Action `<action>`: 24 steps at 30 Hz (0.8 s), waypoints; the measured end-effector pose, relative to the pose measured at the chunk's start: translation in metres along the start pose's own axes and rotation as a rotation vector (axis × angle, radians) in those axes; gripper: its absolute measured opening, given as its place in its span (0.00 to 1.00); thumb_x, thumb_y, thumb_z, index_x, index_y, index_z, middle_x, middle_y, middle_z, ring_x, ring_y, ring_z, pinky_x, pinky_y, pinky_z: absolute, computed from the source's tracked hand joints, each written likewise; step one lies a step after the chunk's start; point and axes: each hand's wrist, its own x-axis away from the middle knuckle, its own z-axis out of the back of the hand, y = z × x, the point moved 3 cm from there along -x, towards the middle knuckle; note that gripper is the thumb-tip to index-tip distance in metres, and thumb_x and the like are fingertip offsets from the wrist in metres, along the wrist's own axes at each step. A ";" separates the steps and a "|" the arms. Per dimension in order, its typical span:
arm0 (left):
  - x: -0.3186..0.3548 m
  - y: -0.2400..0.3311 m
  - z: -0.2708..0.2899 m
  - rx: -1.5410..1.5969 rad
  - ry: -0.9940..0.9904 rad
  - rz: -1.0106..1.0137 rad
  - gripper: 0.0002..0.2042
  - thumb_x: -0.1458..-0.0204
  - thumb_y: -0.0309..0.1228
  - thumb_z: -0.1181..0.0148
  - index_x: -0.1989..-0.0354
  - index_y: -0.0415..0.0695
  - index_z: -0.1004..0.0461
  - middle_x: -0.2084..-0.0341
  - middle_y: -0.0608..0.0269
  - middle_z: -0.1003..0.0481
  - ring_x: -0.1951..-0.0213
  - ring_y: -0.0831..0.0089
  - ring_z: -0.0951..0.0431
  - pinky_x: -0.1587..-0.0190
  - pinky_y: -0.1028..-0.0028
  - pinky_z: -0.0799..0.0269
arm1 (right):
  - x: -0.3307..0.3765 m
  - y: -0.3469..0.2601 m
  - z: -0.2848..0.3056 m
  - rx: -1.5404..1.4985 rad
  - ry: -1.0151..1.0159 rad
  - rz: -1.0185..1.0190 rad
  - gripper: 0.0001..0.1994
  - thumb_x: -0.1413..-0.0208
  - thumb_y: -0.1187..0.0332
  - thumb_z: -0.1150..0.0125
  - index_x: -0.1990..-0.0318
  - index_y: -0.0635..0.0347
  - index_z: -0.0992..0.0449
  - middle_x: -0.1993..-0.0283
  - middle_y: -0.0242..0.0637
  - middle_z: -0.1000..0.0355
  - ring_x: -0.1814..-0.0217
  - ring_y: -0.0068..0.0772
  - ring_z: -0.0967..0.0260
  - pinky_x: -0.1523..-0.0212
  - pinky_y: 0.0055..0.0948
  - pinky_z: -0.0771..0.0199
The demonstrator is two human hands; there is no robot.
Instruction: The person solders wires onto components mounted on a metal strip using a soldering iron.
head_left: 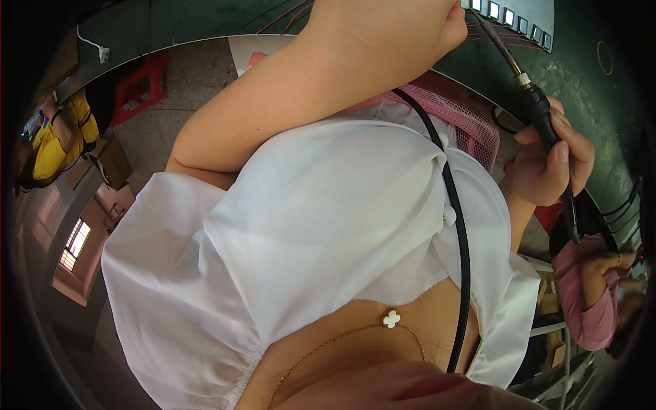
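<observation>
My right hand (540, 174) is closed around the black handle of a soldering iron (538, 106). Its metal shaft slants up and left, and the tip ends beside a pale panel (543, 17) bearing a row of several small square silver-and-dark parts (509, 16). Thin red wires (516, 42) run out from along that row. My left hand (417, 31) reaches across to the top edge of the picture, near the iron's tip. Its visible fingers are curled; the fingertips and anything in them are cut off.
A green worktop (581, 85) carries a yellowish loop (605, 58) and a white cable end (103, 53). A black cord (454, 205) hangs across my front. At left are a red stool (147, 85) and a person in yellow (58, 147); at right sits a person in pink (584, 294).
</observation>
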 end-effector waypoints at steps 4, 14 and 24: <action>-0.001 -0.003 -0.007 0.003 -0.006 0.021 0.05 0.57 0.26 0.47 0.81 0.38 0.31 0.80 0.50 0.30 0.75 0.53 0.28 0.71 0.62 0.32 | -0.002 0.000 0.003 -0.086 0.030 -0.030 0.14 0.49 0.70 0.58 0.61 0.73 0.33 0.85 0.45 0.34 0.78 0.35 0.35 0.57 0.44 0.35; -0.002 0.001 -0.009 0.008 -0.018 0.028 0.06 0.56 0.27 0.47 0.80 0.38 0.30 0.80 0.50 0.29 0.74 0.53 0.28 0.70 0.63 0.32 | -0.003 0.008 0.010 -0.105 0.001 -0.021 0.14 0.48 0.69 0.58 0.59 0.72 0.34 0.85 0.45 0.35 0.78 0.34 0.36 0.59 0.41 0.34; 0.000 -0.002 0.049 0.246 -0.358 0.179 0.13 0.52 0.33 0.41 0.65 0.35 0.28 0.71 0.54 0.27 0.67 0.66 0.26 0.64 0.72 0.31 | -0.006 0.004 0.035 -0.142 0.319 -0.102 0.14 0.47 0.68 0.59 0.62 0.71 0.33 0.84 0.44 0.35 0.82 0.29 0.38 0.62 0.32 0.32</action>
